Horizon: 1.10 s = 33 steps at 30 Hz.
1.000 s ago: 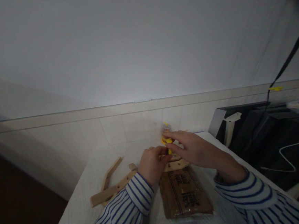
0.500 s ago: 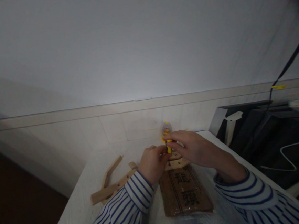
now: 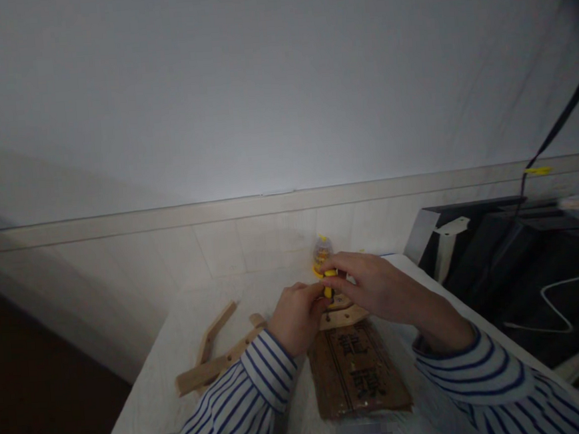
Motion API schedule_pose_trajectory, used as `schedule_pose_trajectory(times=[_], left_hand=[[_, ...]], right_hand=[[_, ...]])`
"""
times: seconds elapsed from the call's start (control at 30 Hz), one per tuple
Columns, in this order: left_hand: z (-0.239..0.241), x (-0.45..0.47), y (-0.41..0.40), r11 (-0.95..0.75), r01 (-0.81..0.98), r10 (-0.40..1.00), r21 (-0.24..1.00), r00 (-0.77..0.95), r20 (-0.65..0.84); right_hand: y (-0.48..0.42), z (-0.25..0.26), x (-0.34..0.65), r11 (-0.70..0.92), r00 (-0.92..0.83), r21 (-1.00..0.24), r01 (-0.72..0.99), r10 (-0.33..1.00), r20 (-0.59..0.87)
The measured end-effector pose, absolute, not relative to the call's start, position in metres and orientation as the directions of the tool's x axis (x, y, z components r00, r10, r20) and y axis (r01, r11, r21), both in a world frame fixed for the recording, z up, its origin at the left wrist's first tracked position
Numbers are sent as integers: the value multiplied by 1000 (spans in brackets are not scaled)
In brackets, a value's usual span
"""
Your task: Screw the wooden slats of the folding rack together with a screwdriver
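Note:
A small yellow tool [image 3: 329,291], roughly T-shaped like a stubby screwdriver, stands upright between my hands. My right hand [image 3: 370,284] pinches its top between thumb and fingers. Closed fingers of my left hand [image 3: 296,317] meet at its lower part; what exactly they grip is hidden. Below the tool lies a curved light wooden piece [image 3: 342,317] with dark holes. Nearest me is a flat brown package [image 3: 359,372] with dark printed characters and a clear shiny wrap. Behind my fingers stands a clear container [image 3: 323,248] with yellow ends, partly covered by my right hand.
Left of my left arm, a long wooden bar [image 3: 206,374] with holes and an angled wooden piece [image 3: 213,330] lie on the white-covered table [image 3: 157,388]. A pale wall [image 3: 271,238] rises behind. Dark panels [image 3: 497,247] and a white cable [image 3: 556,289] are at the right.
My right fingers have turned the yellow tool's top slightly, and its crosspiece now points more to the right. The hands otherwise stay in place, as do the wooden pieces.

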<state>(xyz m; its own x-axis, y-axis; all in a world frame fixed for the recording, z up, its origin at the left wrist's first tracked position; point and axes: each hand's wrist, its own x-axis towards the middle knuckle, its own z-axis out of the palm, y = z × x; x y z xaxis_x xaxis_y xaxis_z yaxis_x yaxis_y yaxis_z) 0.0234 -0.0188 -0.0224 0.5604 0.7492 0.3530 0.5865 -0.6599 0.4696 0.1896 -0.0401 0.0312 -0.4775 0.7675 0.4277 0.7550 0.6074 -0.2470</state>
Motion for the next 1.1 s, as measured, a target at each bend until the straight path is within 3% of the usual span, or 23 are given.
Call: schedule_pose_trajectory(times=[0.43,0.77,1.1], left_hand=[[-27,26,-21,-552,637,833,538,392,391],[-25,24,-21,-592,639,805,490,445,392],[-25,25,-22,-653,612,757,445,540,367]], right_hand=[[-41,30,189,603,-467,-260,754,771,433],[-39,31,193,638,-496,-336,693,760,419],[-37,31,194,617,-493,-244,748,763,417]])
